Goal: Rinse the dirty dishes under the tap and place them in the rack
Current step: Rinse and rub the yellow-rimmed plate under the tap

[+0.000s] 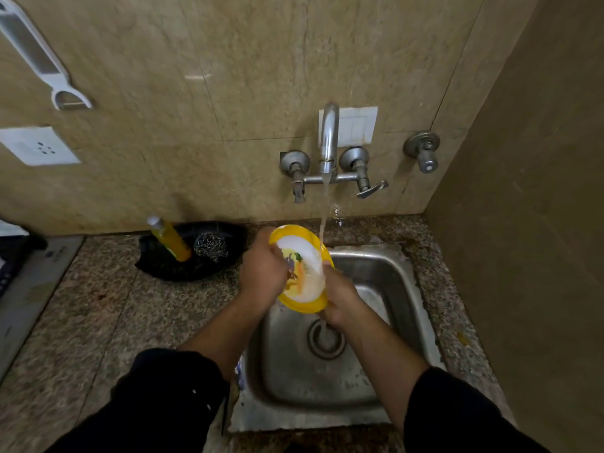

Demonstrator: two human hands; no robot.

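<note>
A yellow-rimmed plate [299, 250] with a white middle and a printed picture is held tilted over the steel sink [389, 273]. My left hand [261, 273] grips its left edge. My right hand [340, 295] holds its lower right edge, thumb on the face. Water runs from the wall tap [328, 138] in a thin stream past the plate's upper right rim and down to the drain [327, 338]. No rack is in view.
A black tray [157, 266] on the granite counter [98, 322] left of the sink holds a yellow soap bottle [171, 240] and a steel scrubber [210, 246]. A side wall [523, 223] closes the right. A flat grey appliance [29, 289] lies at far left.
</note>
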